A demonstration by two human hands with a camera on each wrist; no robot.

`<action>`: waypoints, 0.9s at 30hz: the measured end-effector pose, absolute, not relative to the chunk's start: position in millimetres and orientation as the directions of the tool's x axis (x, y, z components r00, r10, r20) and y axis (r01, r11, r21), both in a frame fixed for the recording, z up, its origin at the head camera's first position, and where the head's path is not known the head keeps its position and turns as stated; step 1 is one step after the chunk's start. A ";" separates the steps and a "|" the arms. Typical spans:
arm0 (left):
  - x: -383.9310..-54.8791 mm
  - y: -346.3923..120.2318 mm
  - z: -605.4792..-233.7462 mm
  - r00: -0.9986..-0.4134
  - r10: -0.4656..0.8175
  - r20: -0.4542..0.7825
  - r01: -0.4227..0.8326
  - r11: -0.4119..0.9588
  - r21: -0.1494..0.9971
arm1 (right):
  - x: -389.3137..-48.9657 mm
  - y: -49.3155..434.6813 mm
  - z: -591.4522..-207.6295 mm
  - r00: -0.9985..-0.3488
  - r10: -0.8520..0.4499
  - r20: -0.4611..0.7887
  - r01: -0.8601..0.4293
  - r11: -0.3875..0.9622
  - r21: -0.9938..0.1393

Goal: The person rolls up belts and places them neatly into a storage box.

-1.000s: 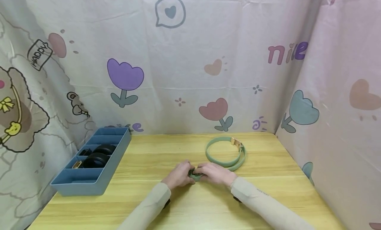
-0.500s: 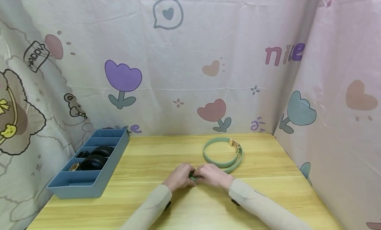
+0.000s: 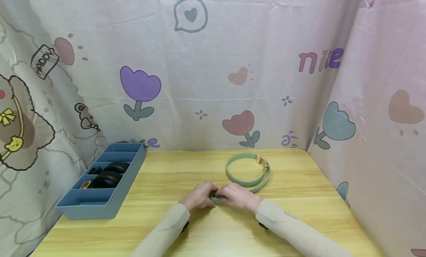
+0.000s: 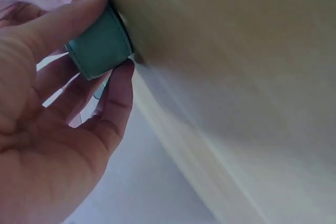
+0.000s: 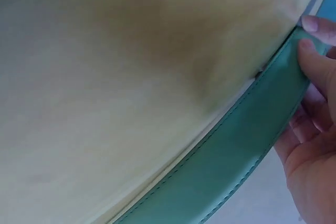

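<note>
A green belt with stitched edges is partly wound into a tight coil (image 3: pixel 215 198) at the middle of the table. My left hand (image 3: pixel 199 196) grips the coil from the left; in the left wrist view its thumb and fingers curl round the rolled belt (image 4: pixel 102 45). From the right, my right hand (image 3: pixel 237 197) pinches the belt close to the coil. In the right wrist view, the flat green strap (image 5: pixel 226 135) runs away from that hand. Behind it, the unwound length loops on the table, ending in a gold buckle (image 3: pixel 262 161).
A blue divided box (image 3: pixel 128 190) stands on the left of the wooden table (image 3: pixel 173 172). Coiled black belts (image 3: pixel 105 179) with buckles sit in two of its compartments. A printed curtain (image 3: pixel 186 75) hangs along the back and both sides.
The loose green loop with its buckle has shifted slightly left toward the hands. The right hand's fingers have closed in nearer the left hand at the coil, which stays in about the same place.
</note>
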State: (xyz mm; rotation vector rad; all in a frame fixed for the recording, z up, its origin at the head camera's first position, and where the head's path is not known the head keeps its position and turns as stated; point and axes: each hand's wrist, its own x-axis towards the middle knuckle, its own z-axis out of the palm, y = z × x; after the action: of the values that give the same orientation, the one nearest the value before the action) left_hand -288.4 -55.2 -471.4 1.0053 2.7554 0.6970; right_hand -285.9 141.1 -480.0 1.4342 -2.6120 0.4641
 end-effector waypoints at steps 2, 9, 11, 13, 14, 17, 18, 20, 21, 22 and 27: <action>-286.9 -54.6 -471.3 -0.777 0.628 0.039 0.568 0.673 0.475 | -284.5 138.9 -480.6 -0.546 -0.795 0.266 -0.838 0.508 -0.200; -284.5 -52.0 -475.4 -0.804 0.592 0.046 0.543 0.702 0.461 | -286.1 140.4 -483.6 -0.548 -0.800 0.245 -0.833 0.495 -0.248; -286.8 -52.8 -474.3 -0.798 0.601 0.047 0.555 0.702 0.447 | -288.6 143.2 -483.1 -0.556 -0.800 0.227 -0.826 0.498 -0.264; -289.9 -54.6 -472.5 -0.786 0.618 0.040 0.566 0.691 0.449 | -291.3 146.0 -482.0 -0.564 -0.801 0.201 -0.817 0.505 -0.277; -291.2 -55.7 -471.4 -0.779 0.626 0.034 0.570 0.684 0.455 | -292.0 146.9 -481.0 -0.566 -0.804 0.185 -0.814 0.508 -0.281; -295.2 -58.3 -471.6 -0.757 0.653 0.023 0.587 0.664 0.463 | -293.2 146.4 -480.6 -0.561 -0.811 0.167 -0.818 0.512 -0.263; -295.8 -59.0 -472.5 -0.752 0.658 0.025 0.592 0.660 0.462 | -292.7 145.3 -480.4 -0.555 -0.813 0.175 -0.824 0.509 -0.250; -295.4 -60.0 -474.3 -0.754 0.656 0.035 0.594 0.658 0.463 | -290.9 142.2 -480.1 -0.549 -0.812 0.199 -0.832 0.509 -0.222; -294.9 -60.1 -475.0 -0.757 0.652 0.043 0.593 0.658 0.465 | -290.3 140.8 -480.6 -0.550 -0.807 0.215 -0.833 0.513 -0.209; -293.7 -60.2 -475.2 -0.765 0.642 0.050 0.587 0.663 0.464 | -289.5 139.5 -480.3 -0.553 -0.801 0.227 -0.832 0.518 -0.198; -289.4 -56.1 -475.4 -0.799 0.596 0.083 0.562 0.689 0.457 | -288.0 136.7 -480.4 -0.584 -0.776 0.236 -0.811 0.547 -0.206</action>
State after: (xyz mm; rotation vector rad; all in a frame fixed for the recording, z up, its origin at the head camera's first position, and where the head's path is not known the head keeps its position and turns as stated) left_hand -289.4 -56.1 -475.4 0.9686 2.8207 0.7259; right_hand -288.0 136.7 -480.4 1.3700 -2.6591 0.4472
